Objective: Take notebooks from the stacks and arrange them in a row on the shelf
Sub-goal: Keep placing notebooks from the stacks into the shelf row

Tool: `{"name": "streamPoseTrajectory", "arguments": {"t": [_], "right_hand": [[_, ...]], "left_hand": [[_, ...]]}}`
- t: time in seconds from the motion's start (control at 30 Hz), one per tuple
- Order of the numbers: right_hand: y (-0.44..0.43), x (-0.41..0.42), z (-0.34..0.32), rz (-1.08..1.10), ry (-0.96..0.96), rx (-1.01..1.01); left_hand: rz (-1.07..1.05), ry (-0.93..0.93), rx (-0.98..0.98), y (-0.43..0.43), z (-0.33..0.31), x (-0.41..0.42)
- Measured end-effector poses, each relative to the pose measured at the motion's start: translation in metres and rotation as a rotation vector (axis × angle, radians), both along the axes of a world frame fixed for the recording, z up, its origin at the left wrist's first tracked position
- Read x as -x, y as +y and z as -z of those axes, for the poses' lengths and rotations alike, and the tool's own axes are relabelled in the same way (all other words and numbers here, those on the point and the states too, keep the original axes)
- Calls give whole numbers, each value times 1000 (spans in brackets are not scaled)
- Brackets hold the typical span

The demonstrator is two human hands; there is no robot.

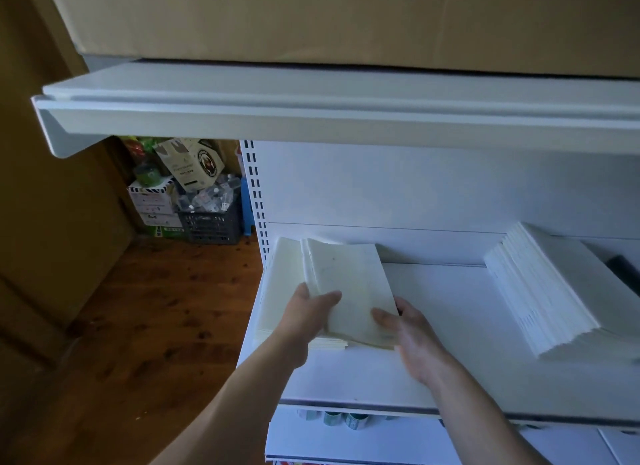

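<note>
notebook (349, 288), long axis front-to-back, tilted, left hand (306, 314) and right hand (414, 338) gripping its near end

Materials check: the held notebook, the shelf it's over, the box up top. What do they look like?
Notebook: paper, matte cream cover, probably thin card; its near edge seems to bow slightly.
Shelf: likely white painted metal, smooth with a soft sheen; the slotted upright at its left end suggests steel racking.
Box: brown cardboard, matte, with black print.

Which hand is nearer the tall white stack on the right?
Right. The right hand grips the notebook edge facing the stack; the left hand grips its far edge.
</note>
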State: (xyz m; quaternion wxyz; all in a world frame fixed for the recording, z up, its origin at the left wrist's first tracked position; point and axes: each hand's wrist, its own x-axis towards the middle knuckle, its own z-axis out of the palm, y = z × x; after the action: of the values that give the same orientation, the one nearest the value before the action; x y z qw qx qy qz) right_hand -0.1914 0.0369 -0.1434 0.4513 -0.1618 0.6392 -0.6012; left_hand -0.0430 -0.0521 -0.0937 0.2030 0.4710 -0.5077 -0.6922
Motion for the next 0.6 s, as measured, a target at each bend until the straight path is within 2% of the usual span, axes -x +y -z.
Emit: {"name": "streamPoseTrajectory", "arguments": {"t": [0.13, 0.23, 0.47, 0.6], "right_hand": [[5, -4, -6, 29, 11, 82], [12, -1, -25, 28, 19, 150], [54, 29, -61, 95, 35, 177], [79, 49, -54, 155, 230, 46]], "left_hand": [[-6, -45, 141, 7, 1, 4], [-43, 53, 208, 14, -4, 8], [87, 277, 82, 34, -20, 43], [144, 262, 87, 55, -11, 70]]}}
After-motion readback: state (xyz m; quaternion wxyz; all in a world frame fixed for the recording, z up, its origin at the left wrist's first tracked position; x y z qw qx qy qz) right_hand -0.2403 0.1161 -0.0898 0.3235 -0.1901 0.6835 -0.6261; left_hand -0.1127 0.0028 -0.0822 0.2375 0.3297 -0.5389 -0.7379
